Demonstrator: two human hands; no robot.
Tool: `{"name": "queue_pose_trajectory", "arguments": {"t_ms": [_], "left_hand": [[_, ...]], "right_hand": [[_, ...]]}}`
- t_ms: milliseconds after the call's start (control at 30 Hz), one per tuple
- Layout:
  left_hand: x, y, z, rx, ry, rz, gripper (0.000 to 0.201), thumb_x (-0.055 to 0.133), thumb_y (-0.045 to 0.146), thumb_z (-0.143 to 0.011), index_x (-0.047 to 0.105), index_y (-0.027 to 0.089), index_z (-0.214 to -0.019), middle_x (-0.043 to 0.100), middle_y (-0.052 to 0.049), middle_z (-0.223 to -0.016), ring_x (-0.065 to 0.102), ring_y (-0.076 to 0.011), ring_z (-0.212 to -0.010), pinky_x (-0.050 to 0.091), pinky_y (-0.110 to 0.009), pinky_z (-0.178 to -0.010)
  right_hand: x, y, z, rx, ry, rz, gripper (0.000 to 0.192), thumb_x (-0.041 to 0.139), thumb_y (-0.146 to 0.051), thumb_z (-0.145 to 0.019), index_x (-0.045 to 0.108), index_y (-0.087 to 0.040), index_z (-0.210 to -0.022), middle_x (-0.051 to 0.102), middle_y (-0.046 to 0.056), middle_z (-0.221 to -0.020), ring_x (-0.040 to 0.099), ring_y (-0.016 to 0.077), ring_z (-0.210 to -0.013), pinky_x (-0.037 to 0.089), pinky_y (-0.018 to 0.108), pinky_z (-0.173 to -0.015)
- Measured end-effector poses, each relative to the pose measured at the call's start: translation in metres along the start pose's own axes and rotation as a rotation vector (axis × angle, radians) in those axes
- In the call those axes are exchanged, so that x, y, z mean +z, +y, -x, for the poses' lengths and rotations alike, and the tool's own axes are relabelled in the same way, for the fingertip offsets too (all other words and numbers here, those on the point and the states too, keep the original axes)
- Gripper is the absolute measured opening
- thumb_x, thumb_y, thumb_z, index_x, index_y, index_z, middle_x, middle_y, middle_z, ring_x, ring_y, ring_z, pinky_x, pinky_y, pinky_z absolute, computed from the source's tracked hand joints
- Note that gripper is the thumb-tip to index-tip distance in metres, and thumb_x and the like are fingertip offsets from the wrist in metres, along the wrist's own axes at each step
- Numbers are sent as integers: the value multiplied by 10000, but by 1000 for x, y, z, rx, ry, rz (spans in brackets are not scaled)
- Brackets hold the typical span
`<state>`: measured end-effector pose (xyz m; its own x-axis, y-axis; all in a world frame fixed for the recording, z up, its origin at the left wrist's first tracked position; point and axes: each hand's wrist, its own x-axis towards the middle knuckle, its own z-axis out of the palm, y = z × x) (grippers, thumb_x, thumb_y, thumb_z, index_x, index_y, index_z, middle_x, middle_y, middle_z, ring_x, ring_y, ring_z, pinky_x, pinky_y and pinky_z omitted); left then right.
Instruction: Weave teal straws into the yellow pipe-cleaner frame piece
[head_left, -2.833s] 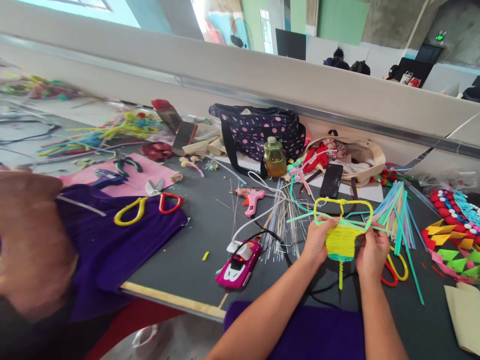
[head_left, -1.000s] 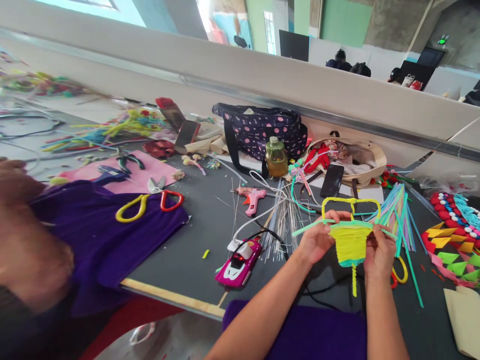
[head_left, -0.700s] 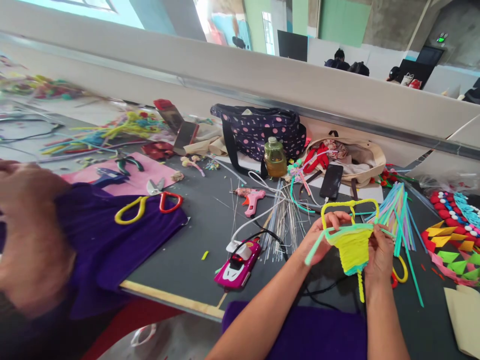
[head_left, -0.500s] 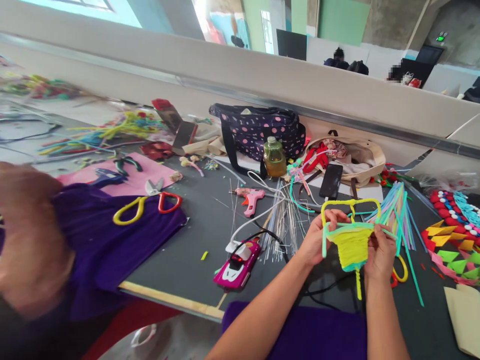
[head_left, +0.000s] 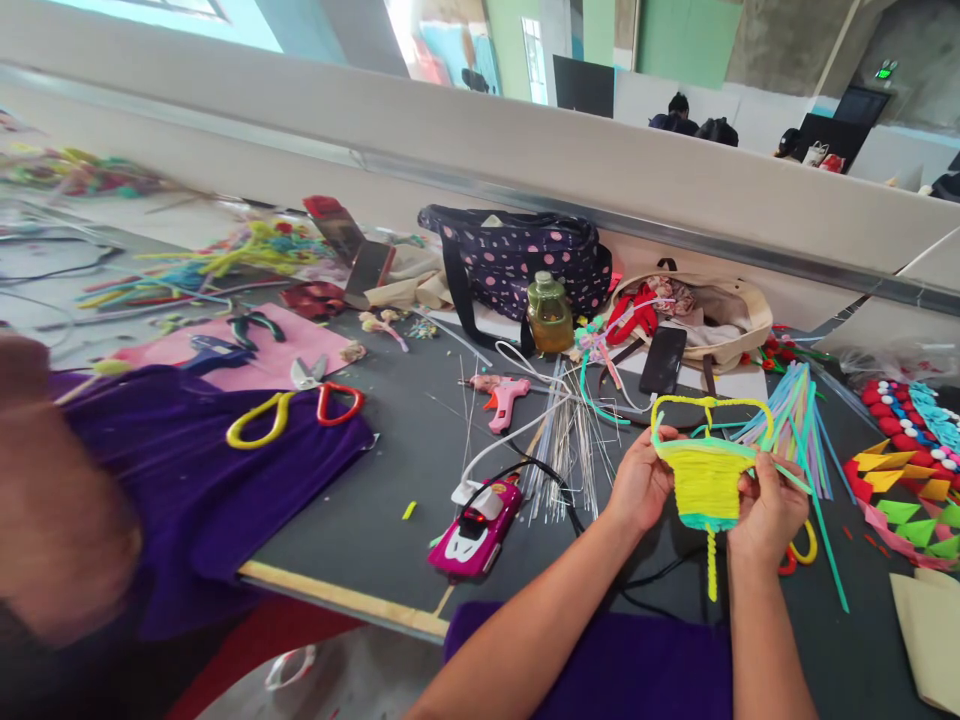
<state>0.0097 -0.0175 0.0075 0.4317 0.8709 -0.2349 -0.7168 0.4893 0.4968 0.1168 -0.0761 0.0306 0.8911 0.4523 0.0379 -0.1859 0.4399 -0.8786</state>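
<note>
Fingers of our left hand (head_left: pixel 640 480) are curled around the left edge of the yellow woven pipe-cleaner basket (head_left: pixel 703 484), and those of our right hand (head_left: pixel 769 508) pinch its right edge, so both hands are closed on it and hold it up just above the bench (head_left: pixel 390 500), toward the near right part of the dark top. We see the basket upright: a yellow loop handle arches over it, a mint-green pipe cleaner runs along its rim, a teal band circles its base, and a yellow stem hangs straight down below. Just behind our right hand a bundle of pastel pipe cleaners (head_left: pixel 787 425) fans out, and red-and-yellow scissors (head_left: pixel 796 550) peek from under that hand. Left of our left hand lie a sheaf of thin wires (head_left: pixel 570 440), a pink glue gun (head_left: pixel 501 397) and, nearer the front edge, a pink toy car (head_left: pixel 477 528) with a black cord running past it. Along the back edge we find a polka-dot bag (head_left: pixel 517 262), a bottle of yellow liquid (head_left: pixel 550 315) in front of it, a beige tote bag (head_left: pixel 712 305) and a black phone (head_left: pixel 663 361) leaning on it. At the right edge sits a red, yellow and green folded-paper piece (head_left: pixel 907 495). Toward the left, a second pair of scissors (head_left: pixel 296 405) lies partly on purple cloth (head_left: pixel 202 480), beside pink paper (head_left: pixel 259 355). A blurred arm of another person (head_left: pixel 52 520) fills the near left corner.
</note>
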Motion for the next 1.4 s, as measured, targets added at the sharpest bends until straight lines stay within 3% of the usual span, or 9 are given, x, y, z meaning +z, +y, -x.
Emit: {"name": "queue_pose_trajectory", "arguments": {"t_ms": [133, 300, 433, 567, 900, 1000, 1200, 1300, 1400], "left_hand": [[4, 8, 4, 67, 66, -165, 207, 720, 162, -593, 641, 143, -783, 622, 3, -698, 554, -86, -551, 450, -175, -464], [9, 16, 9, 158, 43, -233, 197, 746, 278, -640, 610, 143, -684, 597, 7, -638, 551, -95, -549, 471, -191, -465], [2, 13, 3, 21, 71, -100, 218, 656, 347, -748, 618, 132, -742, 564, 13, -561, 533, -103, -450, 448, -209, -401], [-4, 14, -4, -119, 92, 9, 215, 520, 293, -849, 610, 114, -769, 640, -58, -639, 627, -163, -522, 518, -281, -479], [3, 14, 4, 200, 135, -93, 327, 640, 439, -803, 638, 113, -830, 709, -108, -791, 665, -154, -645, 526, -249, -597], [4, 15, 5, 195, 89, -80, 360, 663, 469, -776, 654, 118, -855, 717, -113, -842, 666, -154, -683, 522, -242, -607], [8, 14, 10, 120, -113, -136, 375, 791, 335, -670, 685, 150, -978, 720, -106, -990, 674, -186, -837, 509, -249, -693], [10, 13, 13, 84, -171, -130, 375, 774, 346, -692, 683, 155, -1002, 715, -122, -1034, 669, -218, -900, 506, -283, -743], [11, 12, 14, 90, -185, -121, 350, 733, 395, -735, 679, 156, -985, 714, -123, -1039, 666, -212, -895, 496, -252, -680]], "right_hand": [[-2, 1, -4, 9, 6, -18, 360, 812, -362, -614, 538, -173, -752, 669, -6, -692, 509, 63, -413, 396, 189, -377], [-5, 4, -8, 25, 21, -71, 339, 819, -289, -606, 547, -167, -766, 656, -11, -664, 532, 71, -440, 407, 183, -395], [-5, 3, -7, -14, 15, -45, 320, 803, -306, -635, 546, -166, -764, 662, -7, -679, 527, 65, -434, 417, 183, -393], [-4, 0, -6, -33, 25, -51, 303, 801, -271, -627, 555, -164, -766, 671, -3, -677, 530, 66, -430, 416, 180, -385], [-4, -1, -8, -74, 42, -23, 313, 796, -291, -639, 544, -170, -779, 681, -8, -685, 537, 70, -413, 426, 189, -385], [-4, -1, -9, -77, 34, -23, 338, 805, -326, -631, 542, -171, -777, 670, -15, -663, 545, 77, -428, 429, 194, -390], [-2, 2, -7, -38, 2, -28, 371, 820, -362, -611, 539, -174, -764, 659, -18, -662, 525, 72, -419, 415, 197, -381], [-2, 2, -7, -11, -11, -32, 391, 821, -390, -604, 531, -175, -754, 655, -17, -673, 528, 71, -432, 412, 195, -386], [-3, 1, -8, 18, -20, -47, 396, 826, -382, -599, 524, -175, -749, 642, -25, -662, 522, 67, -433, 398, 185, -382]]}}
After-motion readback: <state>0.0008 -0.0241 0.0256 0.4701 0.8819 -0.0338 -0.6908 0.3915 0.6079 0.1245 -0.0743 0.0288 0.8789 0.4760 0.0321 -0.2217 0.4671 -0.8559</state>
